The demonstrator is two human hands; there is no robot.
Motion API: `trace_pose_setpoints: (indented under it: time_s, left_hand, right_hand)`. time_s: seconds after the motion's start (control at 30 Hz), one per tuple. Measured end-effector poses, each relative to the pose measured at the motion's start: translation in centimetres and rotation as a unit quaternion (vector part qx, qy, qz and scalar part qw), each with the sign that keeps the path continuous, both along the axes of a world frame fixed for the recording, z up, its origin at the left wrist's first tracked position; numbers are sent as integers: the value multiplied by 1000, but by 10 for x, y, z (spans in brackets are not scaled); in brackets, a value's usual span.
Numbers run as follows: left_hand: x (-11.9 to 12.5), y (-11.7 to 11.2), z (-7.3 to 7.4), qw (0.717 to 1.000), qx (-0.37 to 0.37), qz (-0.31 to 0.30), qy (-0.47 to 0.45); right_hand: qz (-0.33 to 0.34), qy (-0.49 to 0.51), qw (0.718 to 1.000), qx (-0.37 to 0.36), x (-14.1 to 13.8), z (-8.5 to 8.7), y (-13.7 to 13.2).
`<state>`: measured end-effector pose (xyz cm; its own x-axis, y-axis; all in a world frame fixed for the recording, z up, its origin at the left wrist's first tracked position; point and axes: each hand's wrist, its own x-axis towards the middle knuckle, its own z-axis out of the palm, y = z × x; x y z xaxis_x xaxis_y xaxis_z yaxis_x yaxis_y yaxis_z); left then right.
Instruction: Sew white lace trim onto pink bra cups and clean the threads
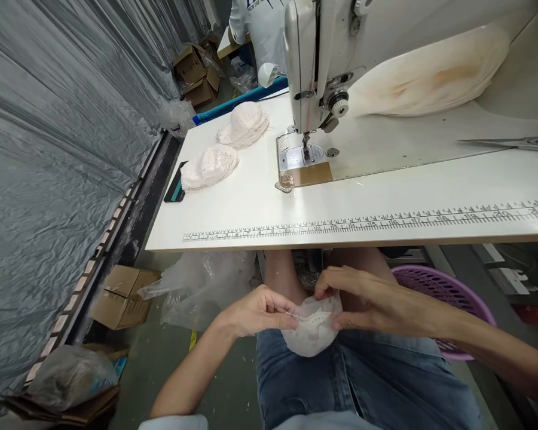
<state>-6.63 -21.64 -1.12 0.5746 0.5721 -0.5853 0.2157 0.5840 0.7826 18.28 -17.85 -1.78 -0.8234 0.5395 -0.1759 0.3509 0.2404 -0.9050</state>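
Note:
Over my lap I hold a small white lace-trimmed fabric cup (311, 334), rounded side down. My left hand (262, 312) pinches its left edge between thumb and fingers. At the right edge, my right hand (354, 298) grips it with the thumb at the side and the fingers at the top. Above, on the table, two stacks of similar pale lace cups lie to the left of the sewing machine: a nearer stack (210, 167) and a farther stack (243, 124). The nearer stack rests partly on a dark flat object (176, 186).
The white sewing machine (307, 71) stands over the table (233, 209), whose front edge carries a printed ruler (372, 222). Scissors (515, 143) lie at the right. Below are a purple basket (452, 286), plastic bags (206, 283) and a cardboard box (121, 295). Another person (264, 36) is beyond the table.

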Motion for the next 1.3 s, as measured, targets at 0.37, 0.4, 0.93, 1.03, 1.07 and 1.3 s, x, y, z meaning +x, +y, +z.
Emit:
trace_pose_setpoints:
  time_s: [0.37, 0.4, 0.93, 1.03, 1.07, 1.3]
  left_hand:
    - [-24, -9, 4, 986, 104, -47, 119]
    - [-26, -10, 4, 986, 99, -40, 126]
    - [-4, -8, -4, 993, 61, -36, 93]
    - [-11, -11, -6, 992, 52, -34, 112]
    - [-13, -12, -7, 991, 51, -33, 117]
    - [-15, -17, -12, 995, 32, 12, 95]
  right_hand:
    - [106, 32, 991, -69, -25, -25, 11]
    - [106, 45, 990, -75, -25, -26, 9]
    - [125, 16, 981, -148, -18, -30, 5]
    - [134, 17, 983, -126, -17, -35, 4]
    - [136, 24, 984, -111, -18, -36, 4]
    - [123, 55, 987, -92, -19, -34, 0]
